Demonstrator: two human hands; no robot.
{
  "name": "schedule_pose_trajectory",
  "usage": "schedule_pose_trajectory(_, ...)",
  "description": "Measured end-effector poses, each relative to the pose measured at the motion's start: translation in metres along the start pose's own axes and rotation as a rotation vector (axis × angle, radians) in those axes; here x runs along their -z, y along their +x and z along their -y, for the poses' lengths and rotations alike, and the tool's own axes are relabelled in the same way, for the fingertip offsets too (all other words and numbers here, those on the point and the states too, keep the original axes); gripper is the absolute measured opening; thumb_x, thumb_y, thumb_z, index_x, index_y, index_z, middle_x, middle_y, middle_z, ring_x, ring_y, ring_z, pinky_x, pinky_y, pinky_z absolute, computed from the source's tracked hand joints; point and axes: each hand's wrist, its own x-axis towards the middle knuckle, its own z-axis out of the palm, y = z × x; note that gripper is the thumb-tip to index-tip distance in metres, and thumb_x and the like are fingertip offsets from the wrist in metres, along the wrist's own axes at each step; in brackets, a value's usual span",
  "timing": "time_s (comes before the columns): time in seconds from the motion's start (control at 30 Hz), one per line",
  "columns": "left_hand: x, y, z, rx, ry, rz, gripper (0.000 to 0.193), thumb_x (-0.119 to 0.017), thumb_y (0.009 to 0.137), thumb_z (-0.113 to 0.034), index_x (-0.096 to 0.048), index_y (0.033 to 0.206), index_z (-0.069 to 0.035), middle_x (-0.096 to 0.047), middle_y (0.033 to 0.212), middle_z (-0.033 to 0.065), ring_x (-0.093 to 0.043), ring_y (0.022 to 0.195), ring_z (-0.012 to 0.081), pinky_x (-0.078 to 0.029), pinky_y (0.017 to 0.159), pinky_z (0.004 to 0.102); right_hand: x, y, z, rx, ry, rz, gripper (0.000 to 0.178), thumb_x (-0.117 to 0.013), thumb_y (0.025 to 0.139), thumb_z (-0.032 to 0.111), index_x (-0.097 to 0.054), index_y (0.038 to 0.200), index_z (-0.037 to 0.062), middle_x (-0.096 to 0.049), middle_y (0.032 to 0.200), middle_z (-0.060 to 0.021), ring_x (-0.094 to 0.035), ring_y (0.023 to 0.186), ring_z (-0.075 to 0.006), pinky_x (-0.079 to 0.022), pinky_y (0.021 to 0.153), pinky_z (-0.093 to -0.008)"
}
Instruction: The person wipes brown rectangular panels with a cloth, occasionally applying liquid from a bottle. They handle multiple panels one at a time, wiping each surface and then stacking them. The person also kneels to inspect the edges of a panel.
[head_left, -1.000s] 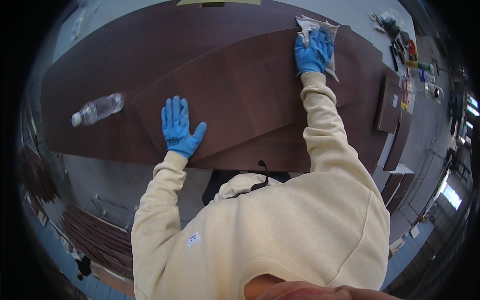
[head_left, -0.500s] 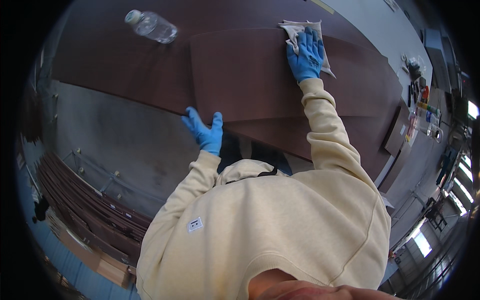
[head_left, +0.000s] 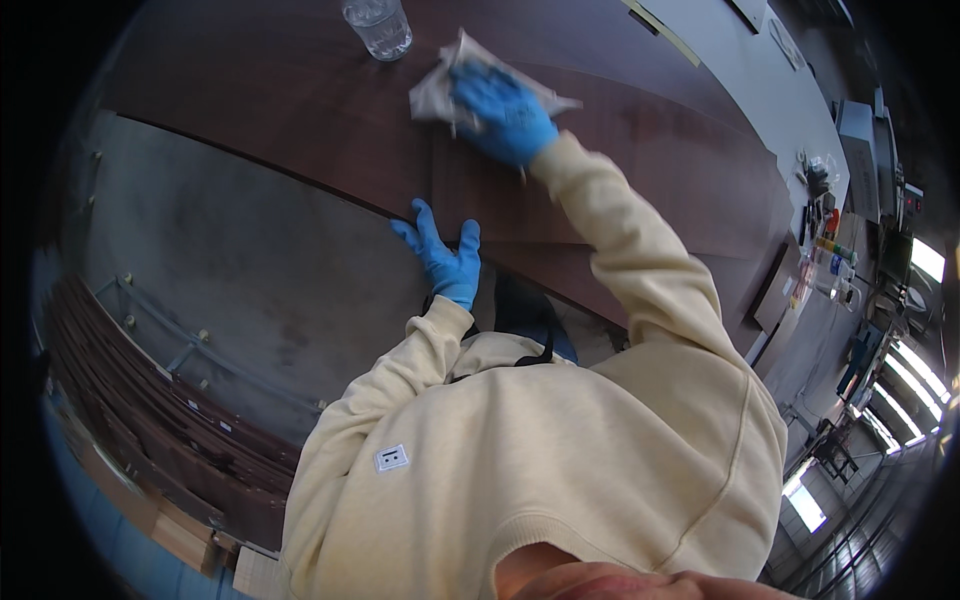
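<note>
Head view, right grip: unclenched; blue-gloved right hand (head_left: pixel 505 115) laid flat over the cloth (head_left: pixel 434 98).
Cloth: pale, creased fabric, spread on the smooth, wood-grained panel (head_left: pixel 515 205), at its far left corner.
Left grip: released; left hand (head_left: pixel 448 264) splayed by the panel's near left corner.

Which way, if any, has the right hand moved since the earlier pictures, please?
Yes: judged against the brown board, the right hand has moved left, with the cloth, toward the clear bottle.
</note>
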Motion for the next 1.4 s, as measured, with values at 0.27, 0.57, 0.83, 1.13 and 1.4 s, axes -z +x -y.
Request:
schedule_pose_trajectory(0.27, 0.004, 0.001, 0.011, -0.033, -0.005, -0.022, 0.099, -0.086, 0.093, -0.035, -0.029, 0.171, -0.012, 0.008, 0.176, 0.0360, -0.002, 0.165, 0.0511, -0.024, 0.130, 0.0579, 0.012, -0.025, 0.095, 0.044, 0.105, 0.087, 0.052, -0.074, 0.092, 0.042, -0.068, 0.135, 0.0120, -0.056, 0.159, -0.0139, -0.052, 0.148, -0.0328, -0.029, 0.129, -0.0538)
schedule_pose_trajectory(0.57, 0.000, 0.001, 0.013, -0.021, 0.021, -0.021, 0.099, -0.087, 0.092, -0.032, -0.031, 0.170, -0.011, 0.007, 0.176, 0.0357, -0.007, 0.164, 0.0524, -0.025, 0.130, 0.0579, -0.023, 0.053, 0.024, -0.302, -0.047, -0.137, 0.045, -0.074, 0.091, 0.037, -0.069, 0.126, 0.0094, -0.063, 0.147, -0.0145, -0.057, 0.141, -0.0305, -0.035, 0.124, -0.0522)
schedule_pose_trajectory(0.83, 0.002, 0.004, 0.003, -0.005, 0.022, -0.028, 0.096, -0.085, 0.094, -0.037, -0.032, 0.170, -0.014, 0.004, 0.176, 0.0354, -0.009, 0.164, 0.0523, -0.027, 0.128, 0.0625, -0.011, 0.035, 0.012, -0.237, 0.006, 0.067, 0.033, -0.069, 0.094, 0.030, -0.072, 0.118, 0.0085, -0.063, 0.148, -0.0150, -0.059, 0.139, -0.0306, -0.043, 0.117, -0.0467)
schedule_pose_trajectory(1.13, 0.006, -0.003, 0.007, -0.138, 0.342, -0.063, 0.098, -0.077, 0.097, -0.054, -0.023, 0.172, -0.020, -0.006, 0.174, 0.0379, -0.017, 0.160, 0.0569, -0.032, 0.124, 0.0673, 0.125, -0.212, -0.186, -0.952, -0.495, -0.186, 0.044, -0.045, 0.109, 0.037, -0.074, 0.132, 0.0154, -0.073, 0.132, -0.0177, -0.065, 0.128, -0.0408, -0.048, 0.114, -0.0504)
schedule_pose_trajectory(1.4, 0.002, 0.006, 0.034, -0.127, 0.253, -0.021, 0.100, -0.077, 0.097, -0.050, -0.020, 0.172, -0.015, -0.007, 0.174, 0.0385, -0.020, 0.158, 0.0584, -0.026, 0.128, 0.0648, 0.038, -0.034, 0.079, -0.332, -0.057, -0.177, 0.035, -0.073, 0.090, 0.027, -0.074, 0.119, 0.0088, -0.068, 0.135, -0.0173, -0.059, 0.138, -0.0400, -0.040, 0.123, -0.0528)
